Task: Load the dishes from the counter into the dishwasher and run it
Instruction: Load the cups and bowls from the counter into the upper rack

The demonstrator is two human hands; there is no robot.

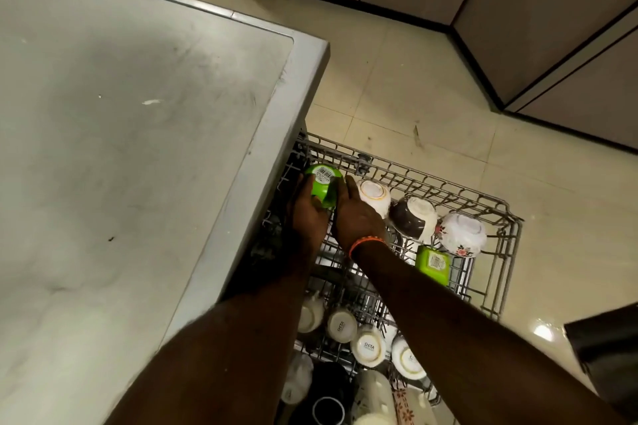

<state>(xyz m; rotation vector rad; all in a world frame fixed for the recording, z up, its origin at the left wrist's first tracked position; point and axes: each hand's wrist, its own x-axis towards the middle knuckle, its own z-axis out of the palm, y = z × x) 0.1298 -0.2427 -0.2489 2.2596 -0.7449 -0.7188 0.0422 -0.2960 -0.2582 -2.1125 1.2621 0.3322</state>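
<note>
A green bowl (324, 185) with a barcode sticker on its base sits upside down at the far left of the pulled-out wire rack (497, 252). My left hand (305, 214) cups its left side and my right hand (357, 217), with an orange band at the wrist, presses on its right side. To the right stand a white bowl (374, 197), a brown-and-white bowl (416, 219) and a floral bowl (462, 235), all inverted. A green square container (433, 264) lies in front of them. Several white cups (367, 345) fill the near row.
The grey counter top (121, 148) overhangs the rack on the left, its edge close to my left hand. Beige tiled floor (431, 90) lies beyond the rack, with cabinet doors (552, 28) at the back and right. A dark object (607, 355) is at the right edge.
</note>
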